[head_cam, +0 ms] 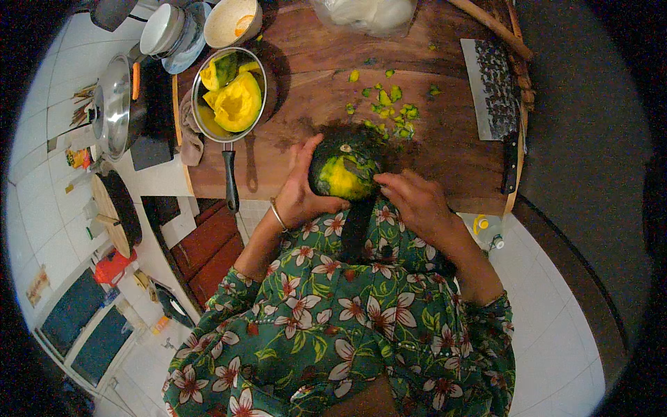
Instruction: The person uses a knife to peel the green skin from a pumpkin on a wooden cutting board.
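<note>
A partly peeled green pumpkin (344, 174), yellow where the skin is off, stands near the front edge of the wooden table. My left hand (305, 190), with a bangle at the wrist, holds it from the left, thumb along its near side. The bent fingers of my right hand (414, 200) are at its right side; whether they hold a small tool cannot be made out. Green and yellow peel scraps (388, 104) lie beyond the pumpkin. Pumpkin pieces (237, 104) fill a metal saucepan (229, 139) at the left, its black handle over the edge.
A cleaver (482, 94) with a black handle lies at the table's right edge, beside wooden sticks (492, 23). A plastic bag (367, 15) with pale contents is at the far side. Bowls (161, 28) and a speckled bowl (224, 18) stand far left. A cloth (191, 138) lies beside the saucepan.
</note>
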Motion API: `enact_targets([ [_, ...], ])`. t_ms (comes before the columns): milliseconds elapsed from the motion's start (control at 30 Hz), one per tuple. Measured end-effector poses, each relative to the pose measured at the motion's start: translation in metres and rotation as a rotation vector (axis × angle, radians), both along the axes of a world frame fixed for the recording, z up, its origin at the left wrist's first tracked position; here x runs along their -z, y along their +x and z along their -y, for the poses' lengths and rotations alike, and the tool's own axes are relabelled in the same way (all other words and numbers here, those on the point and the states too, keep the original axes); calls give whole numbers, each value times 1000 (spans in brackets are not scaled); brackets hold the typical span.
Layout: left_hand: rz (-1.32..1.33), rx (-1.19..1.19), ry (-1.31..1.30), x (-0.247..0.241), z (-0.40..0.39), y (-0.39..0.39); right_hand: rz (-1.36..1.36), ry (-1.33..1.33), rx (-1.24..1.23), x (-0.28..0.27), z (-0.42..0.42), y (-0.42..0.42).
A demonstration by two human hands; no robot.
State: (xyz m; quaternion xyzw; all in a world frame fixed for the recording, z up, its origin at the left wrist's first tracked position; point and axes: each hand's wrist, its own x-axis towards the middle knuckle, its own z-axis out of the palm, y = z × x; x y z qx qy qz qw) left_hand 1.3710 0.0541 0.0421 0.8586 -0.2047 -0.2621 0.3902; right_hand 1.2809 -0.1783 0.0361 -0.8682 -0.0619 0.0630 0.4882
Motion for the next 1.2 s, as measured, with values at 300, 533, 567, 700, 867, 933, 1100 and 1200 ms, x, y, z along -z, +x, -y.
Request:
enact_targets([
  [300,-5,-1,-6,-4,3,-1,22,43,67,5,-3,8],
  [533,-11,10,-81,-2,-2,5,84,71,-16,2,1,3],
  [567,-24,8,-66,-2,-2,6,67,47,-17,2,1,4],
  [700,-55,-4,-32,-5,0,5,71,25,-26,-2,3,4],
  [867,-34,9,-38,-4,3,4,17,60,-4,-2,6,4],
  [933,-44,7,-42,-4,3,4,28,54,-1,1,6,7],
  [1100,-43,13,-41,-3,5,4,-29,69,18,8,4,15],
  [1200,-15,29,-21,-3,5,3,-98,-13,-23,8,4,11],
])
